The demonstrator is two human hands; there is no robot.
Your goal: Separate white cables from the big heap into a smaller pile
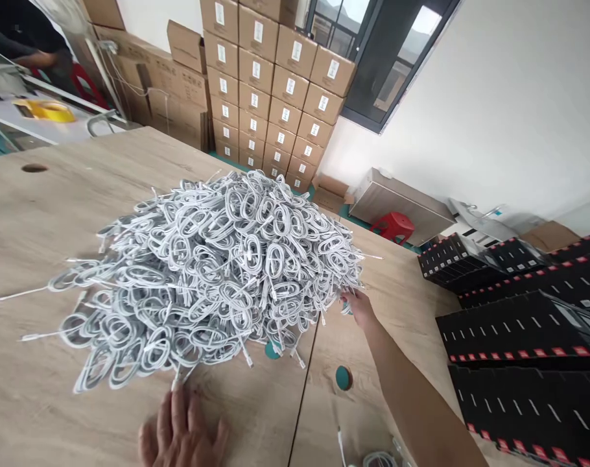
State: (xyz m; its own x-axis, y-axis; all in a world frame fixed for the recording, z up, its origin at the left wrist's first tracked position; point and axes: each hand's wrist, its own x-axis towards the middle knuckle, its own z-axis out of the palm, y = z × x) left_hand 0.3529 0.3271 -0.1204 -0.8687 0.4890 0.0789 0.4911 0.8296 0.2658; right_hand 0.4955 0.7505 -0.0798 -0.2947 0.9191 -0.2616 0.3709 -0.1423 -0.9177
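A large heap of coiled white cables (236, 259) lies on the wooden table (382, 279), with several connector ends sticking out of its edge. My left hand (181, 431) rests palm down on the table at the heap's near side, fingers spread. One of its fingertips meets a white connector end at the heap's edge. My right hand (358, 308) reaches to the heap's right edge, its fingers closed around a coiled cable there and partly hidden by it.
Another coiled cable (378, 459) lies at the near table edge. Black boxes with red labels (523, 324) stand at the right. Stacked cardboard boxes (280, 91) and a red stool (395, 226) are behind the table. A person (27, 39) sits at the far left by yellow tape (52, 111).
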